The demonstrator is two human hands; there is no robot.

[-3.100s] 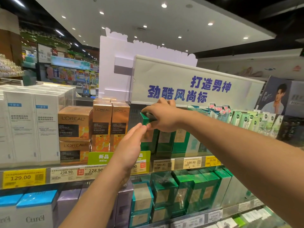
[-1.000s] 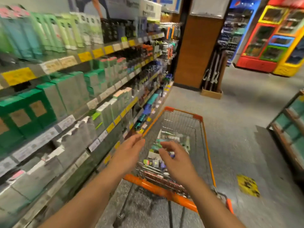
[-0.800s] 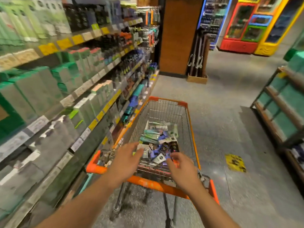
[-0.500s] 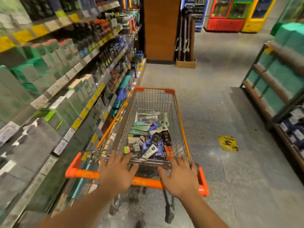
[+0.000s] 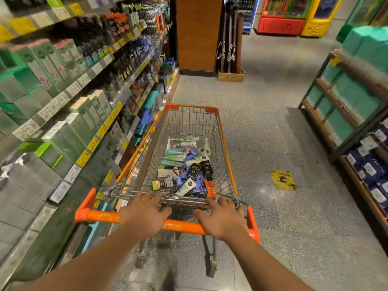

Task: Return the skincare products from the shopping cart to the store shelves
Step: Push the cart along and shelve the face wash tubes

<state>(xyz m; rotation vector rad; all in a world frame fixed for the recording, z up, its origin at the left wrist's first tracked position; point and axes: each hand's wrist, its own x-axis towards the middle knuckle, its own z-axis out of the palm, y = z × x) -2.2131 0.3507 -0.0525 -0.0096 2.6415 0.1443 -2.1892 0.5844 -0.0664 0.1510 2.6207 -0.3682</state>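
An orange-framed wire shopping cart (image 5: 222, 131) stands in the aisle in front of me. Several skincare tubes and small boxes (image 5: 185, 164) lie piled in its basket. My left hand (image 5: 144, 213) lies over the orange handle bar (image 5: 100, 217) with its fingers stretched toward the basket's near rim. My right hand (image 5: 222, 217) lies over the bar to the right, fingers spread the same way. Neither hand holds a product. The store shelves (image 5: 69, 95) with green, black and blue boxed products run along my left.
A wooden rack (image 5: 344, 114) with teal packs and dark blue packs stands on the right. A wooden pillar (image 5: 198, 34) and a low crate (image 5: 230, 75) stand at the aisle's end, with coloured coolers (image 5: 294, 15) beyond. A yellow floor sticker (image 5: 282, 179) lies right of the cart.
I turned away from the shelf where my right hand held a green box. Both hands came down empty onto the cart's handle bar, and the view dropped toward the cart.
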